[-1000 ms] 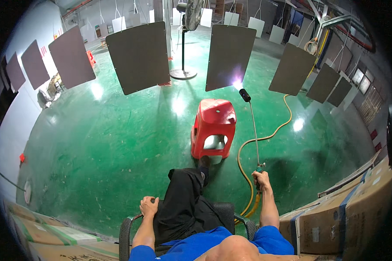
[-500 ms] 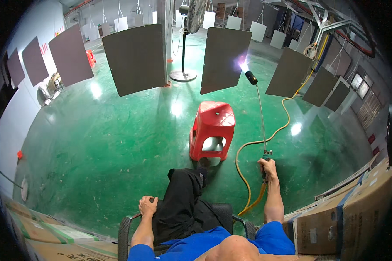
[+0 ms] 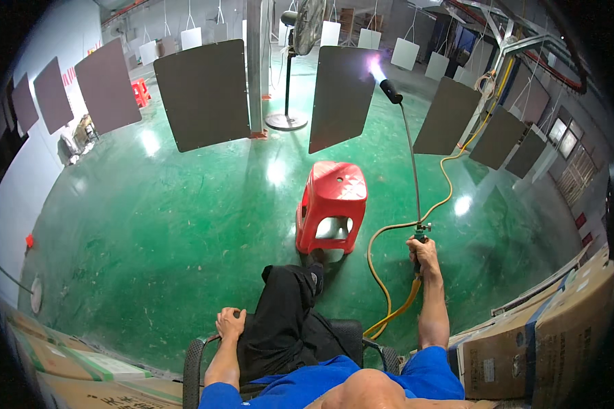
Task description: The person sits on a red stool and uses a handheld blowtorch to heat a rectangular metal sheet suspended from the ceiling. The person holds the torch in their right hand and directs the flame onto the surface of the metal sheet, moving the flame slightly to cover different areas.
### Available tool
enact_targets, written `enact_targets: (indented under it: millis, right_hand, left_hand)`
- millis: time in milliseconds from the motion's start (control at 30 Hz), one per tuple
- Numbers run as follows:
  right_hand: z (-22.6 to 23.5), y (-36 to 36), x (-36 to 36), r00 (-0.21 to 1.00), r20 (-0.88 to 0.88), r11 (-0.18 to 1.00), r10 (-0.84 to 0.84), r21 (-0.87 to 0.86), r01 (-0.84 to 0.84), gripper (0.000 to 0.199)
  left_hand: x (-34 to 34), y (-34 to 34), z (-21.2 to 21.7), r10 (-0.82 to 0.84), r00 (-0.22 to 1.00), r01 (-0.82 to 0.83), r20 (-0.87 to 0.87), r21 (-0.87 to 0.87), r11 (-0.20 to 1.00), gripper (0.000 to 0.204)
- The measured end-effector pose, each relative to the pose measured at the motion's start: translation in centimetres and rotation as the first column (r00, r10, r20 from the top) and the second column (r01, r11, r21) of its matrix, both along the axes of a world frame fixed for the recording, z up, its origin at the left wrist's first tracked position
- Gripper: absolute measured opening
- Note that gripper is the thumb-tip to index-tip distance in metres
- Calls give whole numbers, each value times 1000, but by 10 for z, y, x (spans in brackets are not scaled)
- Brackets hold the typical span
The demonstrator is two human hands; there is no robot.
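Observation:
My right hand is closed around the handle of a long gas torch. A yellow hose runs from the handle's lower end. From the torch's black nozzle a bright violet-white flame comes out, against the upper right edge of a dark grey hanging panel. At the left of my lap, my left hand curls over the front end of the chair's armrest; a small dark part shows by its thumb.
In front of my foot stands a red plastic stool. Other dark panels hang in a row on both sides, with a pedestal fan and a column behind. Cardboard boxes flank my chair. The hose curves over the green floor.
The nozzle and flame have moved up along the panel's right edge. My right hand has risen slightly and shifted right. The heated panel has turned a little. My left hand stays put.

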State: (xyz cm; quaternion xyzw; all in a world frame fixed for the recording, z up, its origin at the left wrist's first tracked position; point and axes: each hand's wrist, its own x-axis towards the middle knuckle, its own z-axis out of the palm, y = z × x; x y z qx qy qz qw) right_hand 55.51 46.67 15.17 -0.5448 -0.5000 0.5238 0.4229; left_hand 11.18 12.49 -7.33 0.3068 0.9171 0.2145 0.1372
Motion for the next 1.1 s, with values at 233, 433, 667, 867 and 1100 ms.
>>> enact_targets:
  millis: [233, 433, 667, 867, 1100]
  right_hand:
    - [-8, -36, -3, 998, 30, 998, 64, -13, -63, 10]
    - [-36, -68, 2, 988, 101, 993, 117, -46, -113, 11]
    - [-60, -91, 0, 973, 171, 982, 158, -128, -137, 11]
    - [-81, -85, -3, 970, 179, 978, 164, -158, -136, 12]
    - [-83, -72, -20, 985, 126, 980, 120, -175, -97, 11]
  left_hand:
    - [0, 1, 3, -20, 1000, 20, 6, 0, 1000, 33]
    - [-2, -2, -3, -25, 1000, 25, 13, 5, 1000, 34]
    - [-3, -2, -3, -38, 999, 38, 12, -2, 999, 34]
    - [-3, -2, -3, -37, 999, 37, 13, 9, 999, 35]
    - [-2, -2, 1, -23, 1000, 22, 12, 12, 1000, 35]
